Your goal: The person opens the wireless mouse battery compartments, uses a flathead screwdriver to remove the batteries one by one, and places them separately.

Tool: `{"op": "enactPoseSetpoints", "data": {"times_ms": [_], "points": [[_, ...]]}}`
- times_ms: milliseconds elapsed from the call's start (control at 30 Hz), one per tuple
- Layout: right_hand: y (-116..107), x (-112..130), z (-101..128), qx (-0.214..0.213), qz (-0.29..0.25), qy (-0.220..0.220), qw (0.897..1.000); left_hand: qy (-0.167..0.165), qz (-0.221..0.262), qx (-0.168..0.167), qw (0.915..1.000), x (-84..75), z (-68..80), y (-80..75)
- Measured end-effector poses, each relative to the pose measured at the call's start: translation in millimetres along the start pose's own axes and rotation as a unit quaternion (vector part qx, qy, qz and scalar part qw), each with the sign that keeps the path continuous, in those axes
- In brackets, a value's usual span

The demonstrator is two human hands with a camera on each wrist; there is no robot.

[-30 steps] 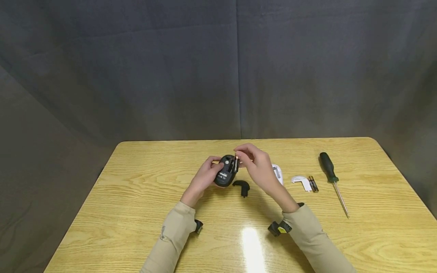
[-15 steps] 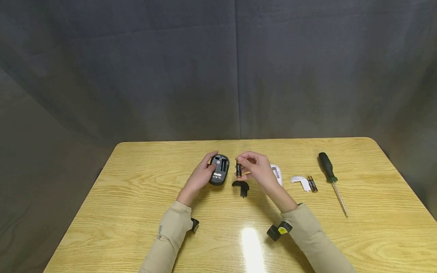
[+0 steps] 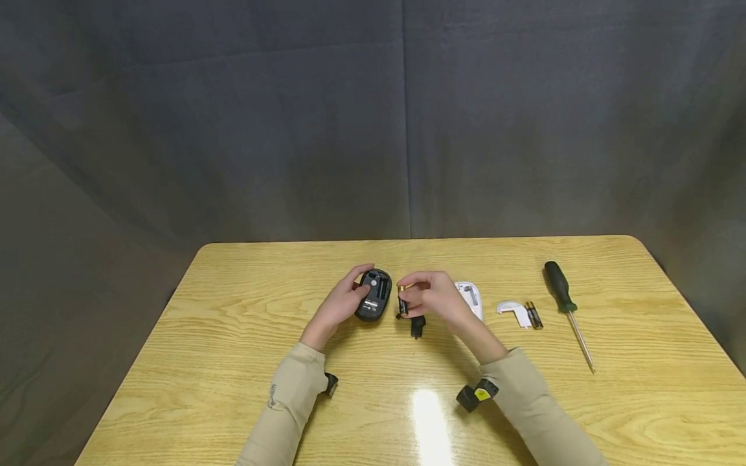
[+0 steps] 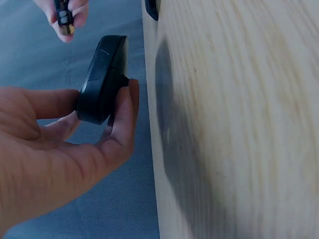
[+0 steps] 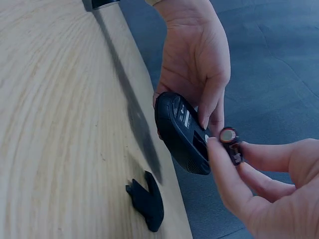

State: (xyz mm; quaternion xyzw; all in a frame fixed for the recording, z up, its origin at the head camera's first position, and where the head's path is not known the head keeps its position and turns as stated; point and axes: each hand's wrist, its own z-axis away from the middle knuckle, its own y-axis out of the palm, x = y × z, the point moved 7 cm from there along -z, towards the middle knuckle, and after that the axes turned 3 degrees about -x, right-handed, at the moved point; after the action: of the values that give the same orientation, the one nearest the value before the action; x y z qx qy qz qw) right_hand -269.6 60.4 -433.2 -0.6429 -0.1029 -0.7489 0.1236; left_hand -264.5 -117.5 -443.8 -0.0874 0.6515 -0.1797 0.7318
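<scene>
My left hand (image 3: 340,304) grips a black computer mouse (image 3: 371,311) by its sides, underside up, raised above the table. Its uncovered battery slot (image 5: 200,144) faces up and shows in the right wrist view. Just right of the mouse, my right hand (image 3: 440,299) pinches a black battery (image 3: 403,303) with a gold end between thumb and fingers. The battery is apart from the mouse. On the table below the right hand lies a black battery cover (image 3: 417,327), partly hidden by the fingers in the head view.
A white mouse (image 3: 471,299) lies behind the right wrist, partly hidden. Right of it are a white battery cover (image 3: 515,310) and black-and-gold batteries (image 3: 533,315). Farther right rests a screwdriver (image 3: 561,288) with a dark handle. A dark curtain (image 3: 408,129) hangs behind the table (image 3: 233,336).
The right hand has drawn the battery out from the mouse's slot, rightward, then slightly down; its gold end now shows uppermost. The left hand has turned the mouse flatter and moved slightly left.
</scene>
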Motion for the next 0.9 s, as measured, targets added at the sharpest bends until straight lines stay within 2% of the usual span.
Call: {"op": "enactPoseSetpoints", "data": {"times_ms": [233, 500, 733, 900], "points": [[8.7, -11.6, -0.1, 0.017, 0.091, 0.008, 0.996, 0.004, -0.011, 0.0, 0.9999, 4.5, -1.6, -1.4], [15.9, -18.5, 1.6, 0.019, 0.153, -0.005, 0.988, -0.001, -0.036, 0.007, 0.9993, 6.8, -1.1, -2.0], [22.9, -22.5, 1.5, 0.024, 0.2, -0.012, 0.98, -0.014, -0.085, -0.001, 0.9962, 13.4, -2.5, -4.4], [25.6, -23.9, 2.1, 0.03, 0.234, -0.03, 0.971, -0.019, -0.138, -0.018, 0.99, 11.7, -2.2, -6.5]]}}
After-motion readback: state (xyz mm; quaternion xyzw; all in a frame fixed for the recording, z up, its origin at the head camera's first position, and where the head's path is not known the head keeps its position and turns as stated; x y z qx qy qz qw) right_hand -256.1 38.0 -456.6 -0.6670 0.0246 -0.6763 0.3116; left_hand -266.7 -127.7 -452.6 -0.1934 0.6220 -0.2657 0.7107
